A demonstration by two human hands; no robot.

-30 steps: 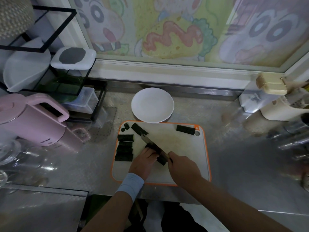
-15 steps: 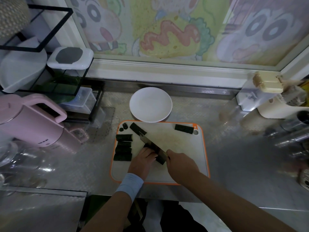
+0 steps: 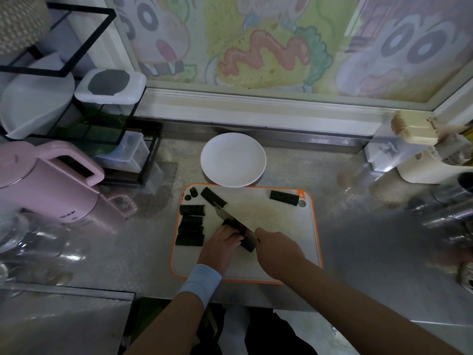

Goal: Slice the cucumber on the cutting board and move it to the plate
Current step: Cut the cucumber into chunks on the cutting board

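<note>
Orange-rimmed white plastic forms the cutting board (image 3: 276,226), which is laid flat on a steel counter (image 3: 371,252). A white plate (image 3: 233,160) is set at 12 o'clock of the board, its near rim just beside the board's far edge; nothing is seen on it. Near the board's centre a dark green cucumber piece (image 3: 247,245) is held down by the left hand (image 3: 220,248), whose fingers are curled together over the piece; the fingertips are hidden by the blade. A pale blue wristband (image 3: 201,280) is worn on that wrist. A knife (image 3: 230,217) is gripped by the right hand (image 3: 277,254), the fingers being closed round the handle, which is concealed in the fist. The blade is pointed toward 10 o'clock and is laid across the held piece, right beside the left hand's knuckles. A stack of cut lengths (image 3: 190,225) is noted at 9 o'clock on the board, the lengths lying side by side and touching. A slanted length (image 3: 213,197) and two small end stubs (image 3: 193,192) are noted at 11 o'clock. A single length (image 3: 284,197) is lying apart at 1 o'clock, near the board's hanging hole. A pink kettle (image 3: 46,185) is stood well apart at 9 o'clock of the board.
</note>
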